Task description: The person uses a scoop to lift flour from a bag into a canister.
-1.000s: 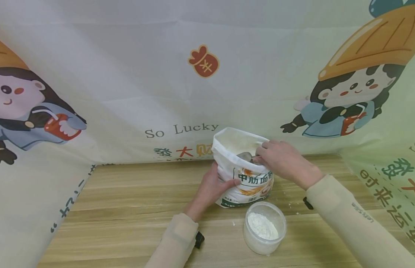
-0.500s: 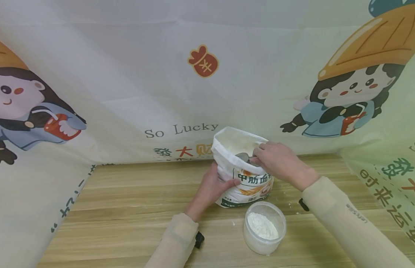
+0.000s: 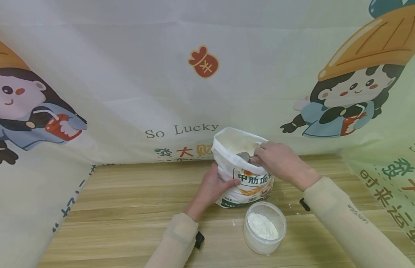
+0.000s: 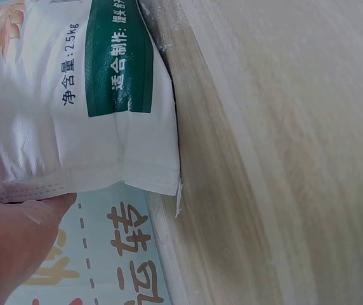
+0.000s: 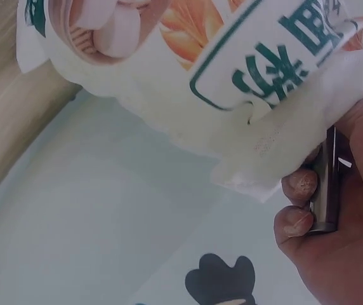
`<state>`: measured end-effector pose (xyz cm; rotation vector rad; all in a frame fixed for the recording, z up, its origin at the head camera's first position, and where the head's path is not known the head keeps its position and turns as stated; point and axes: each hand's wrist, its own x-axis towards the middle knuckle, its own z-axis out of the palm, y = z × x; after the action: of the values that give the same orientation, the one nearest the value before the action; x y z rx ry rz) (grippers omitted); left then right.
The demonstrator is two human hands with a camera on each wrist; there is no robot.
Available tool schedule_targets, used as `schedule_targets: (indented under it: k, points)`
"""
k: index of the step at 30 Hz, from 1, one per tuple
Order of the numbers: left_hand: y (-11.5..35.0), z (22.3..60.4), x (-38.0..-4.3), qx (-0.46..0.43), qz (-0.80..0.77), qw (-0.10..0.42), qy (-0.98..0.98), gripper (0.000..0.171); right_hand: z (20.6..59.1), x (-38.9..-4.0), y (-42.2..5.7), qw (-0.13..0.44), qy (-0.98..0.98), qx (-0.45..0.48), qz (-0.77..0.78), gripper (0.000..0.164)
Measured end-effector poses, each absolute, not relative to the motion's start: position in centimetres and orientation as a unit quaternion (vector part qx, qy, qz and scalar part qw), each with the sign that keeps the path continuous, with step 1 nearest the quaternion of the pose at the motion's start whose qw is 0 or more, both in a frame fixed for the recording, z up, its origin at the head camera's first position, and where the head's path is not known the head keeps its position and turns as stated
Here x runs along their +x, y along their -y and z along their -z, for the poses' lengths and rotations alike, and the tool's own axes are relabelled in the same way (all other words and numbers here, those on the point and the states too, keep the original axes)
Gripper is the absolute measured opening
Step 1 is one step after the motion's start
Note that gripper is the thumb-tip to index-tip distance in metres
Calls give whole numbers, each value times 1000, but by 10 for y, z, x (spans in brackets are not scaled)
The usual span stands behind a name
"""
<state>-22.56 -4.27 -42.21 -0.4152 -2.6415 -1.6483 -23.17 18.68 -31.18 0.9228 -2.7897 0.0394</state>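
A white flour bag (image 3: pixel 249 190) with its mouth rolled down stands upright at the back of the table. My left hand (image 3: pixel 212 188) grips its left side, thumb across the printed front and the other fingers behind. In the left wrist view that hand (image 4: pixel 19 235) is around the edge of the bag (image 4: pixel 35 140). At the right rim my right hand (image 3: pixel 277 160) holds a metal scoop (image 3: pixel 243 157), whose grey head shows inside the bag's mouth. The right wrist view shows fingers curled round its flat metal handle (image 5: pixel 325 190).
A clear round tub (image 3: pixel 281 227) partly filled with white flour (image 3: pixel 262 226) stands in front of the bag. Specks of flour lie on the wooden table (image 3: pixel 133 223). A printed cloth (image 3: pixel 143 74) rises close behind the bag and along both sides.
My right hand and the scoop have shifted slightly left within the bag's mouth over the last second. The left hand, bag and tub have kept their places.
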Motion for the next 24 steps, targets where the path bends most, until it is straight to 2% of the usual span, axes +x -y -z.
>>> schedule_targets:
  k: [12, 24]
  points:
    - [42, 421, -225, -129, 528, -1, 840, 84, 298, -226, -198, 108, 948, 299, -22, 20]
    - [41, 421, -225, -126, 531, 2, 838, 83, 295, -220, -215, 144, 945, 293, -35, 16]
